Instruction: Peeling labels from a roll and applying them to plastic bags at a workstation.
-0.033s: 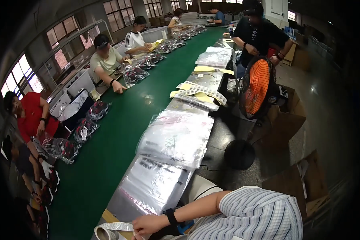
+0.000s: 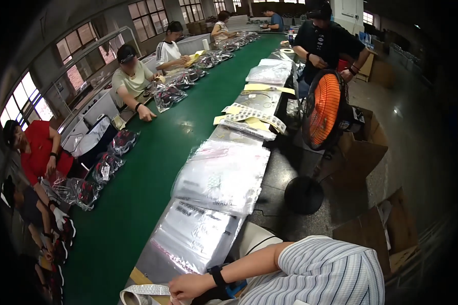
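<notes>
My right hand (image 2: 187, 287) is at the bottom edge, its arm in a striped sleeve and a black band on the wrist. Its fingers are closed on a white label strip (image 2: 155, 289), which curves out of a roll at the left. The fingertips and whatever lies under them are partly cut off by the lower edge. A yellow strip (image 2: 139, 276) lies close by on the bench. Beyond the hand, stacks of clear plastic bags (image 2: 197, 235) overlap along the bench. My left hand is out of sight.
A green conveyor belt (image 2: 152, 168) runs along the left, with bagged shoes (image 2: 107, 166) and several co-workers on its far side. An orange fan (image 2: 324, 109) stands right of the bench near cardboard boxes (image 2: 364, 152). Label sheets (image 2: 254, 116) lie farther up.
The view has shifted very slightly. The label roll sits a little differently at the lower edge, while my right hand stays at the strip.
</notes>
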`<action>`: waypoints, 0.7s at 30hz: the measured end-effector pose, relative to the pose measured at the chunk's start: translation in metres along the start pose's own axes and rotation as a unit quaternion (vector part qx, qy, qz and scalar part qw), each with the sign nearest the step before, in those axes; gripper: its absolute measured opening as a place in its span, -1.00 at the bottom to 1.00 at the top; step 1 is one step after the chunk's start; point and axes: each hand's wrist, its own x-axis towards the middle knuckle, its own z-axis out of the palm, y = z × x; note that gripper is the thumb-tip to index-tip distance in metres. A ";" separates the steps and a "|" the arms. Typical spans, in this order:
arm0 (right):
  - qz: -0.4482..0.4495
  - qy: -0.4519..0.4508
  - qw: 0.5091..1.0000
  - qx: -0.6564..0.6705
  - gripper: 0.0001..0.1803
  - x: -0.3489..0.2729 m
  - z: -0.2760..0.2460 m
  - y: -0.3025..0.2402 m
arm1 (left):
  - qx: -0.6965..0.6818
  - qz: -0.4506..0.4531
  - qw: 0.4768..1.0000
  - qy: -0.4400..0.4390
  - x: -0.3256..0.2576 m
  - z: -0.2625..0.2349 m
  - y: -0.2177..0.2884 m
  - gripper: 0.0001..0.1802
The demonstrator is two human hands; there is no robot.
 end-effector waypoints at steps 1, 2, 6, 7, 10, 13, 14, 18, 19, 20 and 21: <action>-0.014 0.009 1.000 -0.007 -0.86 0.002 -0.001 0.001 | 0.032 0.000 0.999 -0.014 -0.003 -0.001 0.013 -0.62; -0.015 0.013 1.000 -0.008 -0.86 0.003 -0.003 0.002 | 0.064 0.000 0.998 -0.028 -0.004 -0.002 0.020 -0.63; 0.018 -0.017 0.999 -0.027 -0.86 -0.006 -0.017 0.002 | -0.128 -0.046 0.991 -0.008 0.005 -0.006 -0.003 -0.66; 0.042 -0.022 0.998 -0.041 -0.87 -0.011 -0.022 0.003 | -0.145 -0.054 0.987 0.031 0.010 -0.007 -0.004 -0.66; 0.075 -0.038 0.993 -0.086 -0.87 -0.028 -0.040 0.001 | 0.006 0.045 0.991 0.123 0.030 -0.033 -0.025 -0.66; 0.109 -0.091 0.989 -0.026 -0.81 -0.028 -0.051 0.004 | 0.108 0.309 0.945 -0.011 0.036 -0.016 -0.009 -0.53; 0.123 -0.096 0.987 0.030 -0.79 -0.027 -0.055 0.004 | 0.156 0.430 0.886 -0.080 0.036 -0.006 0.002 -0.46; 0.178 0.214 0.916 -0.290 -0.63 -0.024 -0.070 0.029 | 0.307 0.401 0.805 -0.310 0.031 0.037 -0.011 -0.37; 0.179 0.217 0.914 -0.293 -0.63 -0.029 -0.070 0.031 | 0.376 0.372 0.764 -0.369 0.033 0.044 -0.017 -0.34; 0.134 0.210 0.903 -0.351 -0.58 -0.037 -0.066 0.033 | 0.435 0.357 0.742 -0.364 0.027 0.045 -0.023 -0.31; 0.089 0.201 0.887 -0.407 -0.53 -0.042 -0.064 0.035 | 0.425 0.352 0.753 -0.357 0.021 0.043 -0.028 -0.31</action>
